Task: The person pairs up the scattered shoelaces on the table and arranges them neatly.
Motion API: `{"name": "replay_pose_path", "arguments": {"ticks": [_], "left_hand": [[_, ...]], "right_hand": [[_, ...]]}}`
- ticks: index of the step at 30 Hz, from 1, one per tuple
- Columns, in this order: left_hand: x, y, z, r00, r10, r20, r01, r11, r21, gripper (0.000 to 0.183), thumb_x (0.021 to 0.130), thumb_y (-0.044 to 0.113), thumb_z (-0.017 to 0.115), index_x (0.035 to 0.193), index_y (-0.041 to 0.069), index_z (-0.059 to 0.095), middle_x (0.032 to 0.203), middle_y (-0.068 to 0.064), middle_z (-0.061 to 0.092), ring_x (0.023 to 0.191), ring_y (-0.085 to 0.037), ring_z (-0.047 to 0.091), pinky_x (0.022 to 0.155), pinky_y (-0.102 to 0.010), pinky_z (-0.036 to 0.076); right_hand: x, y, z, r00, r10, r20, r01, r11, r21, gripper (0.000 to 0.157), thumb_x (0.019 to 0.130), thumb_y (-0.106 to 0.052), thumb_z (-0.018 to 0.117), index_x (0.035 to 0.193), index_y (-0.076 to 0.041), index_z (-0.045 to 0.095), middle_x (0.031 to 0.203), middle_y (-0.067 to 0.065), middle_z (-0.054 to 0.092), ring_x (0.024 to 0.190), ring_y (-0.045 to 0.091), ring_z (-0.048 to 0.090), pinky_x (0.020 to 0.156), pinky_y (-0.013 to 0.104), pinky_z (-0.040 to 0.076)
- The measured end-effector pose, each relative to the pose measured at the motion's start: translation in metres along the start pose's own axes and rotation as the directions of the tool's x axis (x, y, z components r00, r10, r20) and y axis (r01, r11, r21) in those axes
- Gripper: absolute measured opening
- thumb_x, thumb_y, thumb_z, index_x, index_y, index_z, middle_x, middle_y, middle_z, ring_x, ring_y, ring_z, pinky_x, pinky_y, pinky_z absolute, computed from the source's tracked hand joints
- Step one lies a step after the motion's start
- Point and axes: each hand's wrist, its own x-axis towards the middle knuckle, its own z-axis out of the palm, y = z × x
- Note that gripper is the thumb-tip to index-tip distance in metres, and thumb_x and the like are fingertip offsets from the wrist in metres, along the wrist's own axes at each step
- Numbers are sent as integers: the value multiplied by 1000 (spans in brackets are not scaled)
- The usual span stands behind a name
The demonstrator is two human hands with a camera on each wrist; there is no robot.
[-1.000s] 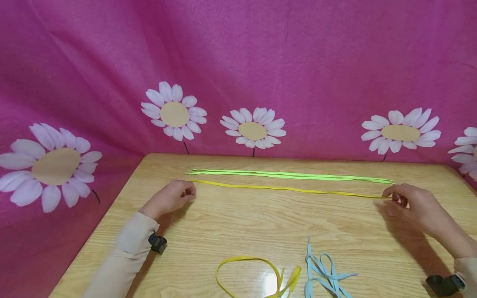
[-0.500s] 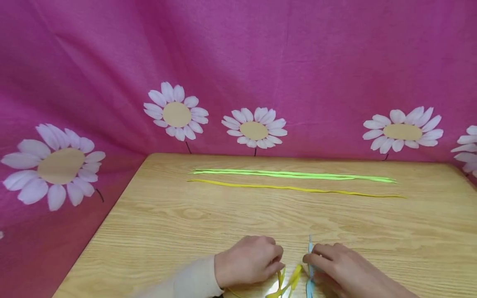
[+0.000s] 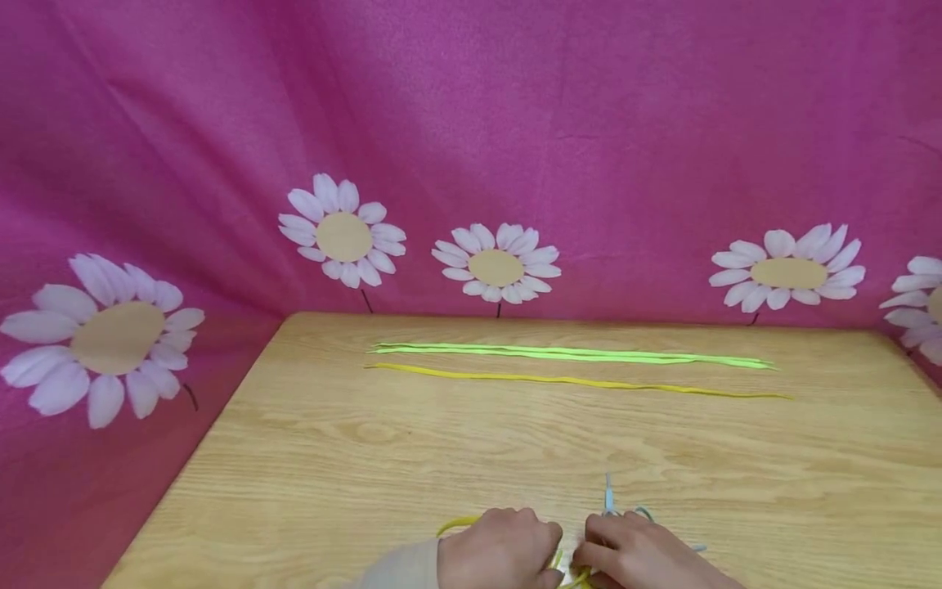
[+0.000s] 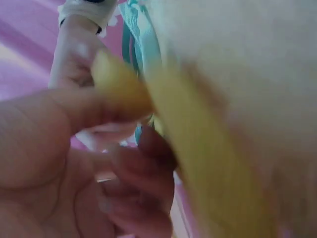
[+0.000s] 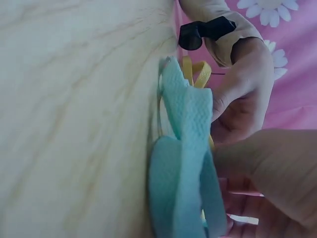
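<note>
My left hand [image 3: 500, 552] is at the near edge of the head view, knuckles up. It pinches a bunched yellow shoelace [image 4: 208, 158], which runs blurred past the thumb and fingers in the left wrist view. Close beside it, my right hand [image 3: 640, 552] has curled fingers at another part of that yellow lace; its fingertips are mostly hidden. A loop of the lace shows left of the left hand. The loosely looped light blue shoelace [image 5: 183, 148] lies under and beyond the right hand, one end [image 3: 609, 495] pointing away.
Across the back of the wooden table [image 3: 412, 458], neon green laces [image 3: 625, 357] lie stretched side by side. A second yellow shoelace [image 3: 567, 379] lies straight in front of them. A pink cloth [image 3: 625, 123] with daisies hangs behind and at the left.
Both hands have let go of the straight yellow lace's ends, come back to the near edge, and taken hold of the bunched yellow lace. The straight lace stays in place.
</note>
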Motion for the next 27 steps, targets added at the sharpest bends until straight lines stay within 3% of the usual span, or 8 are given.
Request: {"name": "replay_pose_path", "arguments": {"ticks": [3, 7, 10, 13, 15, 18, 21, 27], "left_hand": [[0, 1, 0, 999, -45, -24, 44, 998, -47, 15, 90, 32, 69, 97, 25, 57, 66, 10, 51, 57, -4, 47, 51, -24, 40], [-1, -2, -2, 996, 49, -73, -53, 997, -54, 28, 84, 29, 74, 107, 28, 60, 75, 14, 50, 64, 0, 45, 56, -20, 39], [-3, -4, -1, 983, 151, -102, -154, 988, -27, 20, 82, 23, 76, 95, 26, 62, 75, 15, 46, 64, 2, 40, 56, -16, 37], [-5, -5, 1, 973, 195, -124, -201, 979, -36, 18, 83, 14, 76, 77, 21, 60, 70, 14, 43, 61, 1, 37, 52, -14, 34], [-5, -7, 2, 967, 213, -143, -218, 976, -20, 19, 80, 11, 76, 75, 21, 62, 70, 14, 42, 59, 1, 36, 51, -14, 33], [-5, -11, 1, 940, 300, -162, -297, 954, 39, 12, 81, 12, 76, 84, 23, 70, 73, 14, 45, 59, 3, 38, 53, -10, 32], [-3, -14, -1, 902, 408, -142, -394, 912, 117, 14, 84, 14, 74, 93, 24, 72, 77, 15, 48, 61, 5, 39, 55, -7, 32], [-3, -24, -6, 853, 507, -124, -480, 856, 194, 12, 80, 22, 76, 75, 23, 65, 71, 15, 43, 57, 5, 34, 54, -6, 28]], "right_hand": [[-1, 0, 0, 1000, 18, 15, -18, 1000, 6, 3, 94, -21, 64, 92, -22, 64, 83, -16, 45, 71, -7, 37, 62, 8, 25], [-2, 0, 0, 1000, 27, 16, -27, 1000, 11, 3, 94, -21, 64, 92, -22, 65, 84, -16, 46, 72, -6, 38, 62, 9, 28], [-3, 1, 1, 1000, 24, 1, -24, 1000, 9, 10, 99, -24, 56, 92, -23, 64, 83, -17, 45, 71, -6, 37, 62, 9, 27], [-4, 1, 2, 1000, 15, -15, -15, 1000, 1, 17, 101, -28, 49, 91, -25, 63, 82, -17, 43, 71, -7, 35, 62, 8, 25], [-4, 1, 2, 1000, 15, -20, -15, 1000, -3, 18, 102, -28, 49, 91, -25, 63, 82, -17, 43, 71, -7, 35, 63, 7, 24], [-5, 2, 3, 1000, 18, -14, -18, 1000, -2, 14, 100, -27, 52, 92, -26, 63, 83, -17, 45, 71, -6, 37, 63, 7, 24], [-6, 2, 2, 999, 31, -7, -31, 999, 10, 12, 100, -23, 55, 92, -27, 63, 84, -18, 45, 72, -6, 37, 63, 8, 25], [-6, 2, 1, 998, 58, 11, -58, 996, 63, 12, 92, -17, 67, 96, -28, 64, 87, -18, 47, 74, -6, 40, 63, 11, 29]]}}
